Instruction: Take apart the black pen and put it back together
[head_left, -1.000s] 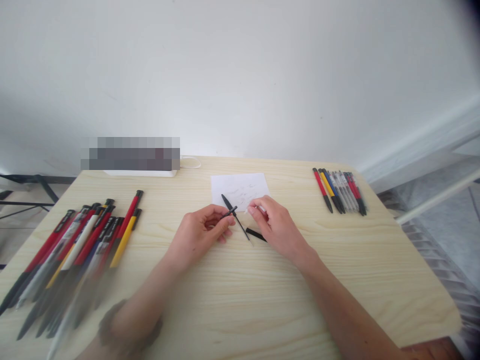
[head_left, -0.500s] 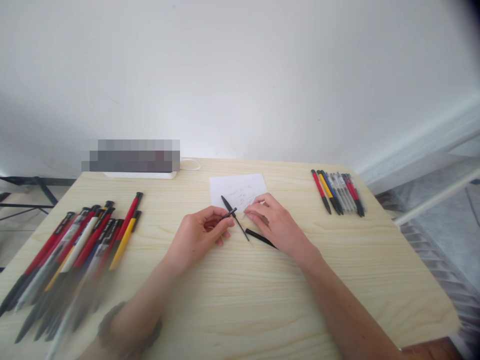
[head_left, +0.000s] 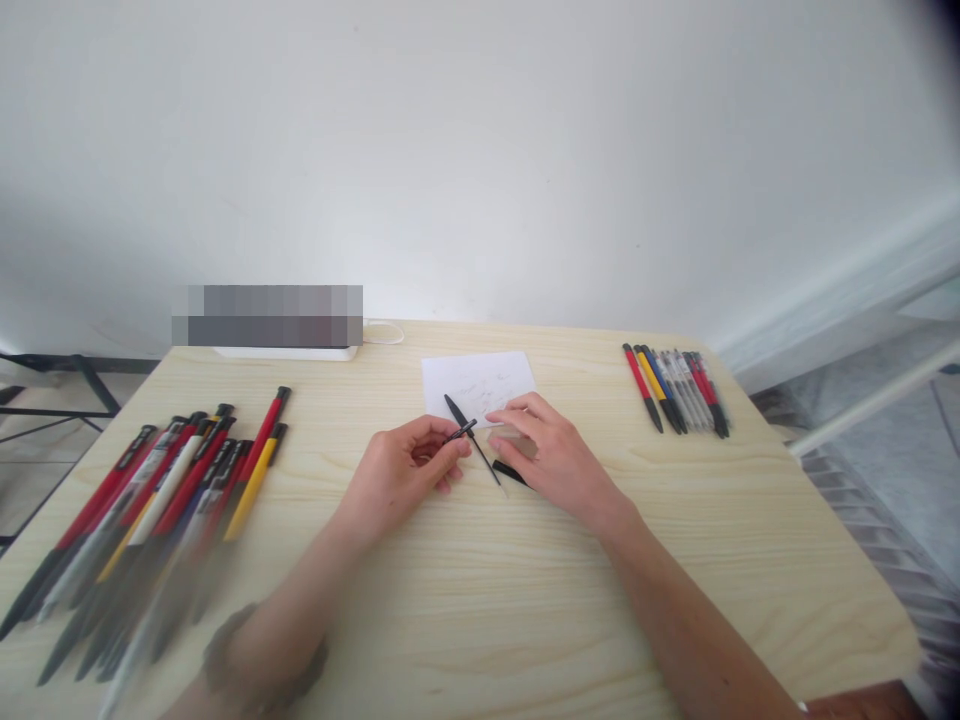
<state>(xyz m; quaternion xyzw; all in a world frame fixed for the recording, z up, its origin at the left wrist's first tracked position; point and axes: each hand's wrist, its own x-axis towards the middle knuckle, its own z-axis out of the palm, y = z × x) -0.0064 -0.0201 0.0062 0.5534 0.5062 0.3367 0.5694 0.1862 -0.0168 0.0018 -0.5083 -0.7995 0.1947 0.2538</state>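
My left hand (head_left: pixel 405 472) is closed in a pinch on a small black pen part (head_left: pixel 460 432), held just above the wooden table (head_left: pixel 480 600). A thin black pen tip with its refill (head_left: pixel 471 438) lies slantwise on the table under that pinch, its top end on a white slip of paper (head_left: pixel 480 380). My right hand (head_left: pixel 551 455) lies close to the right, fingers stretched out flat and pointing left. It partly covers a black pen barrel piece (head_left: pixel 511 472) on the table. The two hands are a few centimetres apart.
A big heap of red, yellow, white and black pens (head_left: pixel 165 500) covers the table's left side. A neat row of several pens (head_left: pixel 675 385) lies at the back right. A white power strip (head_left: pixel 285 352) sits against the wall. The table's right edge drops to the floor.
My right hand has gone from a fingertip pinch on something white to lying flat, and has slid slightly over the black barrel piece. My left hand has kept its pinch and place.
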